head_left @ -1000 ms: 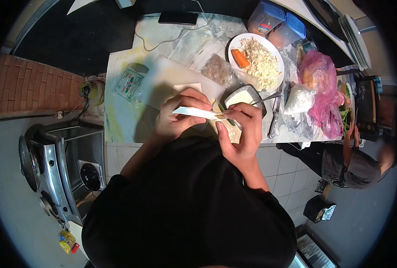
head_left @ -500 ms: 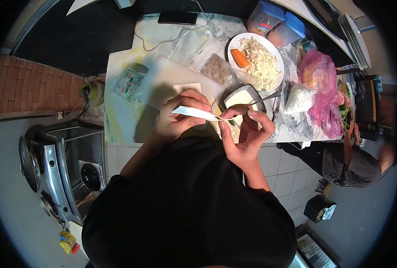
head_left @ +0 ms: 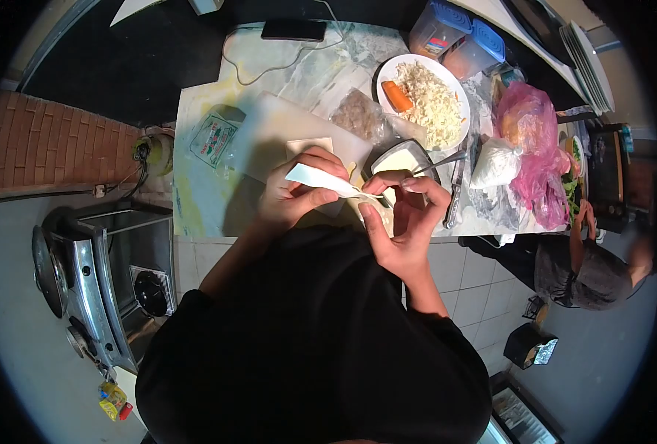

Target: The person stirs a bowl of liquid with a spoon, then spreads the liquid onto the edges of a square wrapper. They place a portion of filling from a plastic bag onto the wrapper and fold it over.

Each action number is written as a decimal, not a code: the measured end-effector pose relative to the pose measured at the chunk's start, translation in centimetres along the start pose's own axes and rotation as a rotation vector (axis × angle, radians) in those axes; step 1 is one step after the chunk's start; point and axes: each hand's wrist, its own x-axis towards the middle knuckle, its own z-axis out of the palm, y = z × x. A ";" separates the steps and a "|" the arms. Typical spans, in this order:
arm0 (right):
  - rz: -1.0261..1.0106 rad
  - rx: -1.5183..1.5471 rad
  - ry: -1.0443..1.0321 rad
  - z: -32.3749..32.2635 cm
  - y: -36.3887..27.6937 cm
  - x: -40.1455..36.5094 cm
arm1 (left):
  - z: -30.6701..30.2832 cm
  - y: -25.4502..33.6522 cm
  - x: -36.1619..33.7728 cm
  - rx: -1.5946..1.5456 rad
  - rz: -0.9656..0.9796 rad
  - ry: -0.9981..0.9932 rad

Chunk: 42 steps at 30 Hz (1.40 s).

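My left hand [head_left: 293, 194] is closed on a small stack of thin white pastry wrappers [head_left: 315, 180], thumb below and fingers above. At the stack's right end, the thumb and forefinger of my right hand [head_left: 410, 226] hold the edges, where the layers stand slightly apart. Square wrappers [head_left: 310, 144] also lie on the white cutting board [head_left: 265, 129] behind my left hand. Just beyond my right fingers is a dark square bowl [head_left: 429, 177] of pale, creamy contents with a spoon [head_left: 446, 160] in it.
A white plate [head_left: 464, 129] holds shredded filling and a carrot piece [head_left: 396, 96]. Nearby are a bag of brownish food [head_left: 359, 115], a knife [head_left: 455, 196], a white bag [head_left: 495, 164] and a pink bag [head_left: 524, 122]. A labelled wrapper [head_left: 214, 139] lies left. Another person [head_left: 576, 270] stands right.
The wrapper layers at the right end have parted a little more. My right thumb and forefinger have shifted slightly on the edges, while my left hand stays nearly in place.
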 end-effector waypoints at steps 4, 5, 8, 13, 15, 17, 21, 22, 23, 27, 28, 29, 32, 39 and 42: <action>0.013 -0.027 0.008 0.1 0.0 0.1 | -0.1 0.1 -0.2 -0.015 -0.018 0.009; 0.013 -0.026 0.007 0.1 0.1 0.1 | -0.1 0.2 -0.2 -0.022 -0.018 0.014; -0.012 -0.034 -0.008 0.0 0.3 0.0 | -0.1 0.3 -0.2 -0.037 -0.032 0.005; -0.004 -0.017 0.011 0.1 0.4 -0.1 | -0.1 0.2 -0.3 0.021 -0.047 -0.017; -0.001 -0.021 0.002 0.0 0.6 -0.2 | -0.3 0.2 -0.3 0.085 -0.044 -0.043; 0.003 -0.026 -0.008 0.0 0.7 -0.3 | -0.3 0.2 -0.5 0.061 -0.068 -0.024; -0.015 -0.044 0.020 -0.1 0.9 -0.1 | 0.4 0.4 -0.5 -0.131 -0.113 0.142; -0.016 -0.033 0.043 -0.1 0.9 -0.1 | 0.4 0.4 -0.5 -0.217 -0.142 0.188; -0.018 -0.033 0.043 -0.3 0.9 0.0 | 0.4 0.5 -0.4 -0.302 -0.170 0.234; 0.028 -0.286 0.047 -0.5 0.8 0.3 | 0.6 1.0 -0.1 -0.414 -0.226 0.284; 0.053 -0.276 0.064 -0.4 1.0 0.3 | 0.5 0.8 -0.3 -0.373 -0.248 0.267; 0.054 -0.276 0.064 -0.3 1.1 0.4 | 0.4 0.7 -0.4 -0.332 -0.269 0.250; 0.057 -0.292 0.070 -0.1 1.5 0.7 | 0.8 0.6 -0.3 -0.343 -0.265 0.286; 0.162 -0.109 0.094 0.4 2.4 0.5 | 0.8 0.8 -0.3 -0.221 -0.315 0.284; 0.267 0.000 0.086 0.5 3.0 0.3 | 0.9 0.8 0.0 -0.170 -0.432 0.310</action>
